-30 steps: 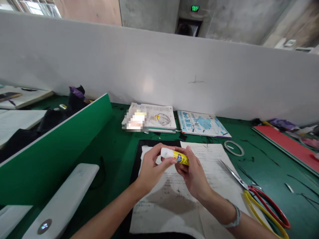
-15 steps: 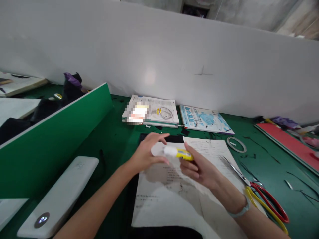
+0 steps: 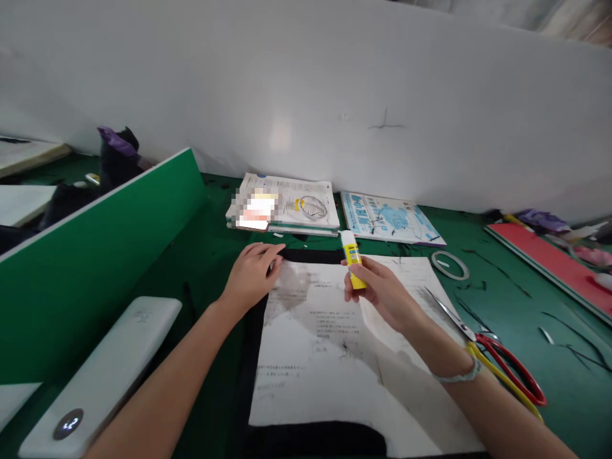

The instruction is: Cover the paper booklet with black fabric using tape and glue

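Note:
My right hand holds a yellow glue stick with its white cap end pointing up, above printed paper sheets. My left hand is at the upper left corner of the sheets, over the edge of a black piece that lies beneath them. Its fingers are bent and partly overlap; whether anything small is between them is hidden. Scissors with red and yellow handles lie by the right edge of the sheets.
A green divider and a white power bank stand left. Behind are stacked papers with a lit phone and a blue-white book. To the right are a tape ring, black strips and a red board.
My left hand has moved left and down from the glue stick to the sheets' corner. The glue stick has turned from lying sideways to upright in my right hand. The view has shifted slightly.

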The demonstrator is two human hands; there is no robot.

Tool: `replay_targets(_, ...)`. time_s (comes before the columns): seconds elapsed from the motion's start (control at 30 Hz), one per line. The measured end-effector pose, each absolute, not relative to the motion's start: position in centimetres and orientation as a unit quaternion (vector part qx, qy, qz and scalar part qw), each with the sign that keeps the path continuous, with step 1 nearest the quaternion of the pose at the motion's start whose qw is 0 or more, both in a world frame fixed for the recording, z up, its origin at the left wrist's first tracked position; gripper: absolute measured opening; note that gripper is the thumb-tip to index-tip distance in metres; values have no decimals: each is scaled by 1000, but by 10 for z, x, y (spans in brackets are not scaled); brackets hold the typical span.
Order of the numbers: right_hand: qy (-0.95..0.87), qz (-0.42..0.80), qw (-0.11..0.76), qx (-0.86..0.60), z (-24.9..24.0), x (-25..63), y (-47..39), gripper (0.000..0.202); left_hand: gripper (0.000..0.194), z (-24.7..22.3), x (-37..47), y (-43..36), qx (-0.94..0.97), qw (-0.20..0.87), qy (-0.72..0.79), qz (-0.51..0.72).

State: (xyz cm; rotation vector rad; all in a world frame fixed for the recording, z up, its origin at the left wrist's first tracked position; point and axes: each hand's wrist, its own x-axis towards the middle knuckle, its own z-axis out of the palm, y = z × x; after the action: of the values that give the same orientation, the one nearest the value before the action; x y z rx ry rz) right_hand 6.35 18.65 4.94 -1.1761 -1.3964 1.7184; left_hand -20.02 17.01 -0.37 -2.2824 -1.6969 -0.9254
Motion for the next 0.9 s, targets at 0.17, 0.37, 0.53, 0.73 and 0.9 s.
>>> replay_targets(0.17,-778,343,137,-507,49,49,181,34,37,-7,-203,170,-728,-15,-595,-340)
replay_targets(0.37,-877,132,33,-461,44,14,186,28,39,-6,-204,171,-700,-53,-607,-373)
replay_targets(0.53,-895,57,31,-440,37,-2,195,27,43,-5,-206,171,-693,-73,-603,-388)
replay_targets(0.73,-904,3,1,-426,37,-11,196,23,45,-9,-206,172,-702,-47,-589,-398)
replay_targets(0.9,-913,-39,-18,-405,42,-22,196,25,38,-12,-207,173,-699,-35,-597,-392)
